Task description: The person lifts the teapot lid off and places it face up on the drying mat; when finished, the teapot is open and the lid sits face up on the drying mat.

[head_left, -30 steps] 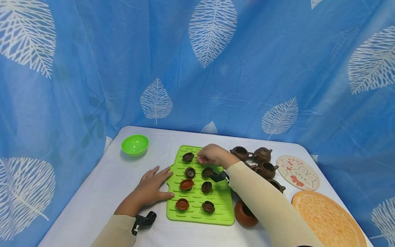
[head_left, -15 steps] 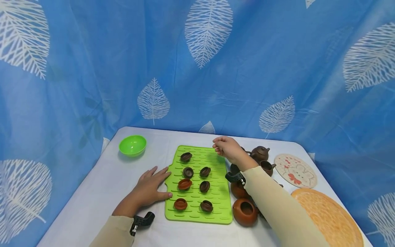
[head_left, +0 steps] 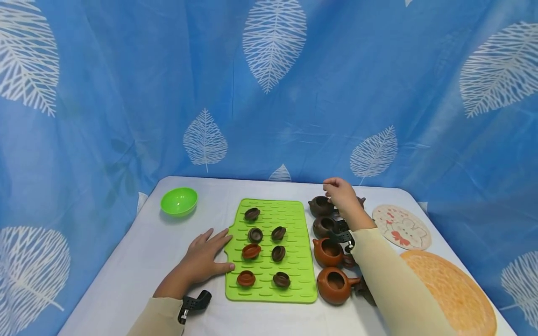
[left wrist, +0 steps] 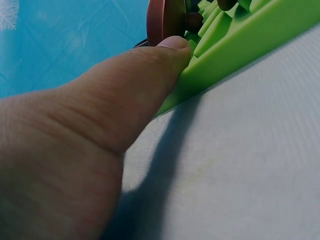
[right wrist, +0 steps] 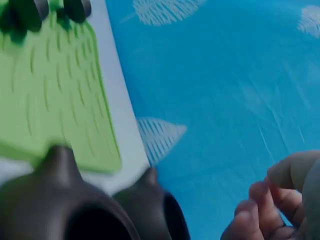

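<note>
My left hand [head_left: 206, 254] lies flat on the table with fingers spread, fingertips and thumb on the left edge of a green ridged silicone mat [head_left: 296, 261]. In the left wrist view the thumb [left wrist: 135, 75] presses the mat's edge, close to a reddish lid [left wrist: 172, 22]. Several small teapot lids lie on the mat, dark brown [head_left: 252, 214] and reddish [head_left: 251, 251]. My right hand [head_left: 344, 200] hovers above the back of the teapot group, fingers loosely curled, nothing seen between them. Below it are an open dark teapot [head_left: 319, 206] and others partly hidden by the arm.
Two reddish open teapots [head_left: 334, 287] stand beside the mat's right edge. A bright green bowl [head_left: 179, 202] sits at the back left. A rabbit-pattern round mat [head_left: 403, 226] and an orange round mat [head_left: 449, 289] lie at right. A blue curtain [head_left: 294, 116] hangs behind the table.
My right hand has moved right, from over the back of the mat to above the teapots, uncovering the mat's back right part. The left hand stays on the mat's edge.
</note>
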A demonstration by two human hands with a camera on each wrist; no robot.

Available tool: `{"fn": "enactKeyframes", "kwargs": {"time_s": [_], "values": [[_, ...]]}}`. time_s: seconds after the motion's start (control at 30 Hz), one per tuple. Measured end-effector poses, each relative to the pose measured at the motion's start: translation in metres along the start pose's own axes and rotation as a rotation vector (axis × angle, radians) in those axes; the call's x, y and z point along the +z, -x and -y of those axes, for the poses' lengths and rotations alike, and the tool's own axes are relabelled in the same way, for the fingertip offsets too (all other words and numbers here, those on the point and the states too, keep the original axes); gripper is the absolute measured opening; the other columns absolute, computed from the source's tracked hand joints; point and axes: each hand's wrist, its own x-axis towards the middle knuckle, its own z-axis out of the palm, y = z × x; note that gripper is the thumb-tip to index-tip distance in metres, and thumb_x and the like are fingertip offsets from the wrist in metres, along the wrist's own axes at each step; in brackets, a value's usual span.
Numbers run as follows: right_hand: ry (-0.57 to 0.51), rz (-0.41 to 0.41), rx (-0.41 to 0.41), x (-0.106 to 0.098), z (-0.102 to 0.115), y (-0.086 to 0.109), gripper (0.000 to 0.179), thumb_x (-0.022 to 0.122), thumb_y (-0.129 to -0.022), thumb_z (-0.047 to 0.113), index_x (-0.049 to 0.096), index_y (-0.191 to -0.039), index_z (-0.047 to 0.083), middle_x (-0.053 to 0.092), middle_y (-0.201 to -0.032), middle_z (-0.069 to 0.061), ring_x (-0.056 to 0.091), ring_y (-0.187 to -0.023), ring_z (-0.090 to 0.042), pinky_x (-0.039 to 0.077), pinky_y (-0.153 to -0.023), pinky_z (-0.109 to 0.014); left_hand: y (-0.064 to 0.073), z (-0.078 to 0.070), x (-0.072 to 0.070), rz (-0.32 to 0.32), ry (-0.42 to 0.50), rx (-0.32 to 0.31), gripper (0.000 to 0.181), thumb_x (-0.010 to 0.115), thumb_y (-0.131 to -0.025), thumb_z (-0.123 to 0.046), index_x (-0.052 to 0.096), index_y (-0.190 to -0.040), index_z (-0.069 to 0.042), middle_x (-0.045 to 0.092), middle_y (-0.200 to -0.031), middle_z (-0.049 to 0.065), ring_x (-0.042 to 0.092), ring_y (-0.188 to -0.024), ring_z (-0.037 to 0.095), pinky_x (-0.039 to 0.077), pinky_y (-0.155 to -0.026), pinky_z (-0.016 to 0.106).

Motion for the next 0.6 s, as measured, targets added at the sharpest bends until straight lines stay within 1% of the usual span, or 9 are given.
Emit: {"fn": "enactKeyframes", "kwargs": {"time_s": [0.07,0.13,0.2,0.23,0.3,0.4,0.53,0.6], "values": [[0.097,-0.057,-0.024,-0.010,-0.006,0.001,0.038,0.052,-0.109,0.027,0.058,-0.138,0.003,0.061,-0.130,-0.020,0.060,-0.111,-0.034,0.055,-0.089,-0.043,0.000,0.000,-0.001,-0.002,-0.002,0.002,0.096,0.077,-0.082,-0.069,0.046,-0.160,-0.025,0.032,-0.172,-0.003,0.016,-0.160,0.042,0.013,-0.126,0.069],[0.195,-0.119,-0.042,-0.017,-0.012,0.002,0.038,0.053,-0.108,0.027,0.060,-0.135,0.002,0.063,-0.130,-0.023,0.062,-0.112,-0.037,0.054,-0.090,-0.047,0.001,-0.001,-0.002,-0.007,-0.003,0.009,0.095,0.078,-0.082,-0.069,0.047,-0.160,-0.023,0.033,-0.172,-0.001,0.017,-0.160,0.044,0.013,-0.125,0.070],[0.276,-0.178,-0.042,-0.023,-0.017,0.005,0.038,0.053,-0.106,0.026,0.061,-0.133,0.001,0.065,-0.129,-0.025,0.062,-0.111,-0.039,0.052,-0.091,-0.051,0.001,-0.001,-0.004,-0.009,-0.007,0.013,0.095,0.078,-0.082,-0.068,0.047,-0.159,-0.022,0.033,-0.171,0.000,0.017,-0.159,0.044,0.014,-0.125,0.070],[0.306,-0.208,-0.035,-0.027,-0.019,0.005,0.038,0.054,-0.104,0.026,0.061,-0.132,0.001,0.066,-0.129,-0.025,0.062,-0.114,-0.041,0.051,-0.094,-0.054,0.002,-0.001,-0.004,-0.011,-0.008,0.015,0.095,0.078,-0.082,-0.068,0.047,-0.159,-0.021,0.034,-0.171,0.001,0.017,-0.159,0.045,0.013,-0.125,0.070],[0.344,-0.254,-0.005,-0.034,-0.023,0.007,0.040,0.053,-0.103,0.025,0.061,-0.132,-0.001,0.066,-0.127,-0.027,0.062,-0.113,-0.043,0.051,-0.095,-0.056,0.001,-0.001,-0.005,-0.014,-0.008,0.021,0.095,0.078,-0.082,-0.068,0.048,-0.159,-0.021,0.034,-0.171,0.001,0.017,-0.159,0.045,0.013,-0.125,0.070],[0.394,-0.301,0.054,-0.043,-0.026,0.009,0.044,0.054,-0.099,0.024,0.059,-0.134,-0.003,0.063,-0.130,-0.031,0.059,-0.118,-0.047,0.049,-0.101,-0.059,0.001,-0.002,-0.004,-0.014,-0.001,0.017,0.095,0.078,-0.082,-0.068,0.047,-0.159,-0.021,0.034,-0.171,0.001,0.017,-0.159,0.045,0.013,-0.125,0.070],[0.414,-0.308,0.148,-0.051,-0.030,0.014,0.049,0.057,-0.098,0.025,0.055,-0.138,-0.005,0.057,-0.138,-0.034,0.054,-0.125,-0.049,0.048,-0.104,-0.061,0.003,-0.003,-0.001,-0.009,0.005,0.010,0.095,0.077,-0.082,-0.069,0.048,-0.159,-0.021,0.034,-0.171,0.001,0.017,-0.159,0.045,0.013,-0.125,0.070],[0.416,-0.297,0.183,-0.053,-0.033,0.015,0.050,0.059,-0.099,0.025,0.054,-0.137,-0.006,0.056,-0.138,-0.034,0.054,-0.125,-0.049,0.049,-0.103,-0.061,0.004,-0.003,-0.001,-0.002,0.003,0.003,0.095,0.077,-0.082,-0.069,0.047,-0.159,-0.022,0.033,-0.171,0.000,0.017,-0.160,0.044,0.013,-0.126,0.070]]}}
